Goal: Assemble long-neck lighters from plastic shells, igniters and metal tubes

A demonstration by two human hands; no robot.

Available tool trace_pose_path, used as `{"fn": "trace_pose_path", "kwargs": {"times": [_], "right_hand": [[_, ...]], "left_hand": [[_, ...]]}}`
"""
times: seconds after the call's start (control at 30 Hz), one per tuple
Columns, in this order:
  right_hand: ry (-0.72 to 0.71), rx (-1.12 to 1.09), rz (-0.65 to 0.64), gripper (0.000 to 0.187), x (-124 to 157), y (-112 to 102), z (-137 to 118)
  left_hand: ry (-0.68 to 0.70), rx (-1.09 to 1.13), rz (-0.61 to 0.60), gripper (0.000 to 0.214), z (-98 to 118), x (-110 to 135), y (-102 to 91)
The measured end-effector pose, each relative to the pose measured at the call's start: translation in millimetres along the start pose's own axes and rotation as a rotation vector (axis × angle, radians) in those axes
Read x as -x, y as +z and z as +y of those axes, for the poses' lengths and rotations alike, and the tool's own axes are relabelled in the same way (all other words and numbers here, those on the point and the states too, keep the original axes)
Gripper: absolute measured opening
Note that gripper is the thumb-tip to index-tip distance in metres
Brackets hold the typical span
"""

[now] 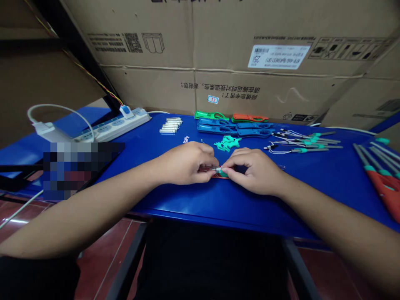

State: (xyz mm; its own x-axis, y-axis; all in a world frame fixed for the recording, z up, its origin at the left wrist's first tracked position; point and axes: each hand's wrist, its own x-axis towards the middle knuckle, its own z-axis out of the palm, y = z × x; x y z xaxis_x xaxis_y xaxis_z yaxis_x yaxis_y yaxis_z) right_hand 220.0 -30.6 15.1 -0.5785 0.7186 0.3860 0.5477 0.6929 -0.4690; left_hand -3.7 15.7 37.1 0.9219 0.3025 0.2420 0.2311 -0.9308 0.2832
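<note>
My left hand (195,164) is closed at the middle of the table, its fingers curled over the left part of a red lighter shell (223,177). A clear piece with a pale end (216,169) shows at its fingertips. From the other side my right hand (254,171) pinches a small teal-green part (223,173) against the shell. Both hands' fingertips nearly meet, and they hide most of the shell. Just beyond lie several loose green plastic triggers (229,143). Small white pieces (186,139) lie behind my left hand.
Behind are a row of clear-silver cylinders (170,125), blue lighter shells (214,125), green shells (211,115) and orange shells (251,118). Metal tubes with wires (312,145) lie right of them; orange lighters (383,183) sit at the right edge. A power strip (115,127) stands left. Cardboard (156,83) backs the table.
</note>
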Motion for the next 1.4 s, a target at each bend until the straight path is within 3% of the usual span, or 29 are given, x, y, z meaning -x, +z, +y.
{"fn": "trace_pose_path", "kwargs": {"times": [0.3, 0.4, 0.57, 0.83, 0.97, 1.2, 1.4], "right_hand": [[0.169, -0.111, 0.005, 0.013, -1, 2, 1], [0.1, -0.03, -0.068, 0.016, -2, -3, 5], [-0.084, 0.199, -0.061, 0.016, -4, -8, 10], [-0.261, 0.372, -0.095, 0.022, -7, -4, 8], [-0.37, 0.439, -0.156, 0.024, -11, -4, 9], [-0.389, 0.488, -0.213, 0.025, -13, -1, 13], [-0.395, 0.496, -0.218, 0.025, -14, 0, 14]], "left_hand": [[-0.016, -0.021, 0.03, 0.018, -1, 1, -0.5], [-0.029, 0.0, -0.018, 0.017, -6, 1, -2.6], [-0.018, 0.04, -0.056, 0.016, -9, 1, -4.9], [-0.016, 0.079, -0.068, 0.015, -9, 2, -6.0], [-0.027, 0.142, -0.123, 0.018, -19, 3, -11.0], [-0.122, 0.184, -0.152, 0.019, -48, 9, -13.8], [-0.102, 0.188, -0.204, 0.021, -45, 6, -5.9]]}}
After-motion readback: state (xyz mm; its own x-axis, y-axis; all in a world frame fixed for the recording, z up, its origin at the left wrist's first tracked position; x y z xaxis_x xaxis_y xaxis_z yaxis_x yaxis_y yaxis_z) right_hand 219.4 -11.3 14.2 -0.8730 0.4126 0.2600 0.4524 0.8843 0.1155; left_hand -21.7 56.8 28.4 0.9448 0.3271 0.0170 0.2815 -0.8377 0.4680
